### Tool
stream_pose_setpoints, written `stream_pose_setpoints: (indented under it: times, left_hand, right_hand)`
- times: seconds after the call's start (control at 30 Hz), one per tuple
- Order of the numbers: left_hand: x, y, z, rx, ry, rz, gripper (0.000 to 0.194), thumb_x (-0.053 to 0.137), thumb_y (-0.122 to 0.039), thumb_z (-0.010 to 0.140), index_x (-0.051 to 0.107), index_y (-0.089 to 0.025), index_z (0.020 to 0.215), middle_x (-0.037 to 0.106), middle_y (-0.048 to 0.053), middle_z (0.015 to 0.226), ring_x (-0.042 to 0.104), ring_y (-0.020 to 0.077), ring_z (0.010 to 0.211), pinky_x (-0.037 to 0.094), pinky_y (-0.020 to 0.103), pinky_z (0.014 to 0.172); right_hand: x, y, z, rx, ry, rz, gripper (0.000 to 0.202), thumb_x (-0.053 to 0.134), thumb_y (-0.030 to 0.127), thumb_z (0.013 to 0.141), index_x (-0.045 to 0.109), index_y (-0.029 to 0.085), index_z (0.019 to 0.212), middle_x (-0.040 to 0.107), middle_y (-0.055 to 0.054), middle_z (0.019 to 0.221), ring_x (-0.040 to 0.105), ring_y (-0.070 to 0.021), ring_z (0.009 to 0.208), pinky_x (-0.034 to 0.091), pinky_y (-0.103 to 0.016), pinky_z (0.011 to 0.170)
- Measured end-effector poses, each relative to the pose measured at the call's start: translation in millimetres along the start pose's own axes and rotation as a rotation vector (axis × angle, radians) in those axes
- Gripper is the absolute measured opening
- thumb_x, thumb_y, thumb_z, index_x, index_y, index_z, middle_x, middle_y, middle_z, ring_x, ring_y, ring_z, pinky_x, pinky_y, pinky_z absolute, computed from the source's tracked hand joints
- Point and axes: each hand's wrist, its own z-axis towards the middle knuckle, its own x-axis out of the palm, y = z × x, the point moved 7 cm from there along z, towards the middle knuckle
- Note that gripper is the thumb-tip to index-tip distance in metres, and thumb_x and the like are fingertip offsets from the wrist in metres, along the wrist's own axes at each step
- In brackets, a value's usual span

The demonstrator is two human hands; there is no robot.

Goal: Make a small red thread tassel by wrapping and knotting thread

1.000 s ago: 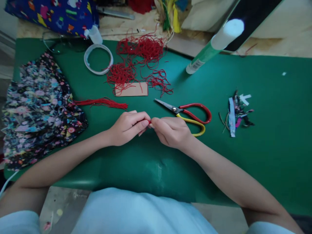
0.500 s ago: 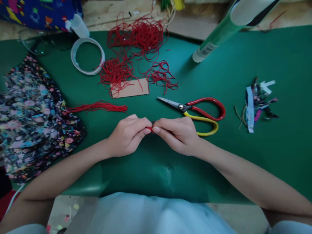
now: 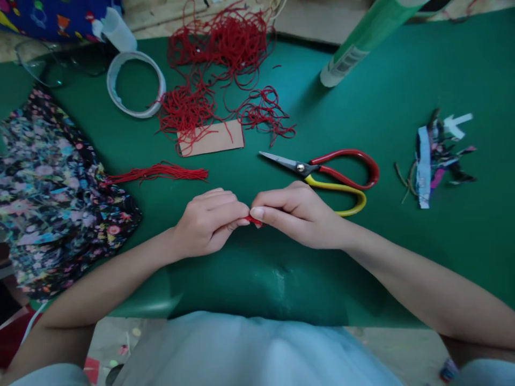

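My left hand [image 3: 211, 221] and my right hand [image 3: 300, 216] meet at the middle of the green table. Both are closed, pinching a small red piece [image 3: 253, 219] between their fingertips; most of it is hidden by the fingers. Just beyond my right hand lie scissors [image 3: 306, 168] with one red and one yellow handle, blades pointing left. A bundle of red cords [image 3: 161, 172] lies beyond my left hand, its left end at the floral cloth [image 3: 68, 198]. Farther back, a tangle of red cord [image 3: 225, 45] partly covers a cardboard piece [image 3: 213, 138].
A white tape roll [image 3: 113, 86] and glasses [image 3: 40, 69] lie at the back left. A green tube [image 3: 362, 45] stands at the back right. Cloth scraps [image 3: 424, 166] lie at the right on the green table [image 3: 454, 252].
More of the red piece shows below my fingertips. My right hand's fingers have shifted slightly around it. The view has moved a little, so the table items appear higher.
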Motion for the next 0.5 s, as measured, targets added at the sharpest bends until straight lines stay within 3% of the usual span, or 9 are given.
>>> stream_pose_setpoints:
  times: [0.27, 0.5]
  left_hand:
    - [-1.3, -16.1, -7.8, 0.189, -0.102, 0.266, 0.006, 0.059, -0.015, 0.090, 0.057, -0.018, 0.085, 0.058, 0.000, 0.063, 0.050, 0.0129, 0.058, 0.035, 0.029, 0.053]
    - [-5.1, -31.8, -7.8, 0.391, -0.055, 0.487, 0.013, 0.060, -0.012, 0.088, 0.061, -0.020, 0.078, 0.059, -0.002, 0.060, 0.052, 0.0114, 0.054, 0.036, 0.030, 0.048]
  right_hand:
    - [3.4, 1.7, -0.8, -0.058, 0.060, -0.021, 0.040, 0.047, 0.038, 0.102, 0.064, 0.014, 0.075, 0.056, 0.004, 0.059, 0.042, -0.0041, 0.053, 0.035, -0.016, 0.057]
    - [8.0, 6.6, -1.6, -0.139, 0.101, 0.025, 0.037, 0.048, 0.035, 0.102, 0.063, 0.014, 0.075, 0.056, 0.005, 0.059, 0.043, -0.0031, 0.053, 0.036, -0.015, 0.058]
